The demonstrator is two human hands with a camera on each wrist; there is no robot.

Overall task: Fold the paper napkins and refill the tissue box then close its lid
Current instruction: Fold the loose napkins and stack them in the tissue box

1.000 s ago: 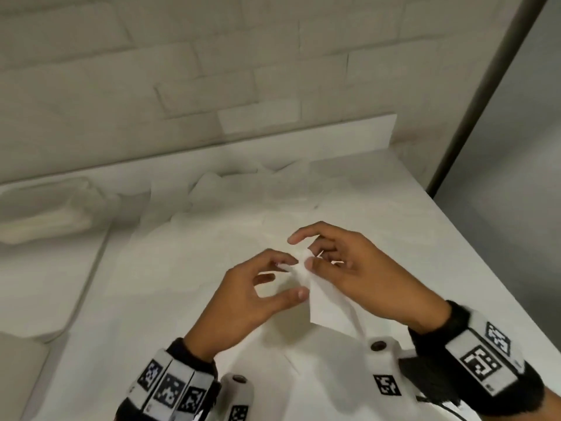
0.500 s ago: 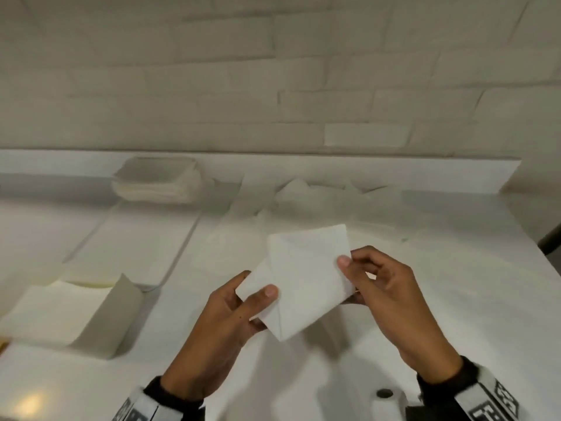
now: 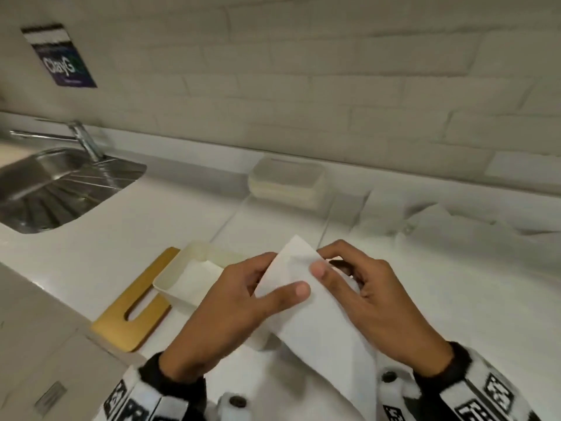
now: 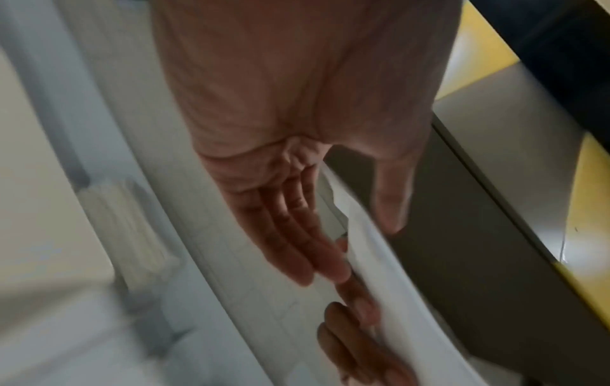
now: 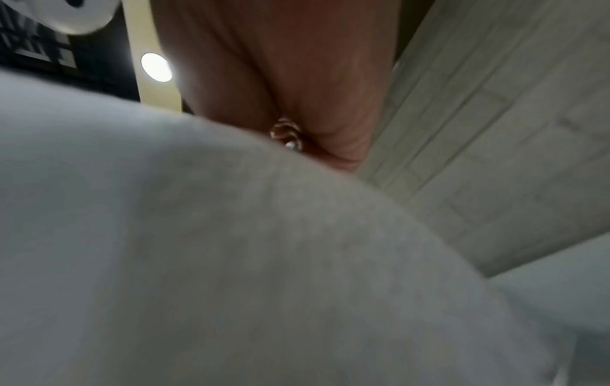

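Folded paper napkin (image 3: pixel 306 302), white, held in the air above the near part of the white counter (image 3: pixel 455 299), just right of the tissue box and overlapping its near right corner. Left hand (image 3: pixel 230 314): thumb laid on the napkin's upper face, fingers behind it, pinching the left edge; the left wrist view shows the fingers nearly straight under the sheet with the thumb on top. Right hand (image 3: pixel 373 299): thumb pressed on the napkin's upper right edge, fingers curled behind, pinching it; the right wrist view is mostly filled by the blurred napkin. Tissue box (image 3: pixel 170 284), cream, open, left of the napkin, with white paper lying flat inside. Lid (image 3: pixel 133 308), mustard yellow with an oval slot, flat on the counter, touching the box's left side. Loose white napkins (image 3: pixel 455 220), crumpled, beyond the held napkin to its right, near the wall. Lidded white container (image 3: pixel 287 185), beyond the held napkin, against the wall. Steel sink (image 3: pixel 54 189) with tap (image 3: pixel 82 141), far left of the box. Dark sign (image 3: pixel 59 56) on the tiled wall above the sink.
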